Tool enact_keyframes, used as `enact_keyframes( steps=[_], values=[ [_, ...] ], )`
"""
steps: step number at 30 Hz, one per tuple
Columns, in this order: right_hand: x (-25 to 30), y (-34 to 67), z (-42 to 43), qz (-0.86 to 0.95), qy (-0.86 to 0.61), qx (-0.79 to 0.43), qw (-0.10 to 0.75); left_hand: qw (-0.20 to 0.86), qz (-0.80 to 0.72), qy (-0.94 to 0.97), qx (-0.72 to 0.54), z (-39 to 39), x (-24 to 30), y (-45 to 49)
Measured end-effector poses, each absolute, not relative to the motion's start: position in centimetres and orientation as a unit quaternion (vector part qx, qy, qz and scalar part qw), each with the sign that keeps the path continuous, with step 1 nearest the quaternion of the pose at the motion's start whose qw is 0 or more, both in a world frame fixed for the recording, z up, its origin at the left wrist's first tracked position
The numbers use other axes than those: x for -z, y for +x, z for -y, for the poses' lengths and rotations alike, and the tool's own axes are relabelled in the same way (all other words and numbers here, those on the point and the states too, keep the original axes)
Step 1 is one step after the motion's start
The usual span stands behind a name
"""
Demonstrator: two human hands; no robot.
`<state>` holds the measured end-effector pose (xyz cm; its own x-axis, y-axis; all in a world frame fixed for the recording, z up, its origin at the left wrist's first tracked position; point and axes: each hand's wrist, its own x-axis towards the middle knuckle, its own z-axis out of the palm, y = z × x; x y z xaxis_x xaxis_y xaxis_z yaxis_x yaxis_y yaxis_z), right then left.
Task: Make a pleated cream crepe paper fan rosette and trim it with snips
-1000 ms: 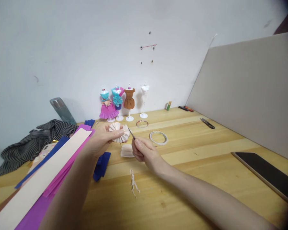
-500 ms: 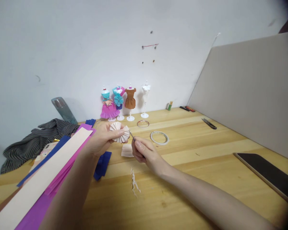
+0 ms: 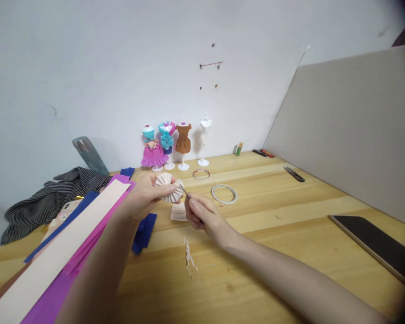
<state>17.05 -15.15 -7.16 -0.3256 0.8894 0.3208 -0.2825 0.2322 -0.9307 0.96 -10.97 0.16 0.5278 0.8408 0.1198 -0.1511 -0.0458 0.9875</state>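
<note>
My left hand [image 3: 149, 191] pinches a pale pink pleated paper rosette [image 3: 168, 186] between thumb and fingers, holding it up above the table. Closed round slim metal tweezers [image 3: 185, 191], my right hand [image 3: 202, 210] brings the tip to the rosette's right edge. Just beneath the hands lies a folded pale pink paper piece [image 3: 178, 212], partly covered by the right fingers. Thin curled paper scraps [image 3: 189, 258] are on the wood nearer to me. A dark blue folded paper piece [image 3: 145, 231] rests beside my left forearm.
Several small dress-form stands [image 3: 183, 144] line the wall. Long paper strips [image 3: 64, 243] and a striped cloth [image 3: 54, 198] lie at left near a tilted bottle [image 3: 90, 155]. Rightward are a tape roll [image 3: 224, 202], snips [image 3: 293, 174], a phone [image 3: 374, 245] and a grey panel [image 3: 354, 121].
The rosette has shifted slightly right and down in my left hand, and the tweezers' tip now overlaps its right edge. Everything else has stayed put.
</note>
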Motion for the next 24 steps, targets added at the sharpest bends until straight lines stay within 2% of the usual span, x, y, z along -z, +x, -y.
enact_keyframes(
  steps=[24],
  values=[
    [6.96, 17.22, 15.22, 0.621, -0.285, -0.511, 0.521, 0.621, -0.288, 0.623, -0.379, 11.01, -0.03, 0.88]
  ],
)
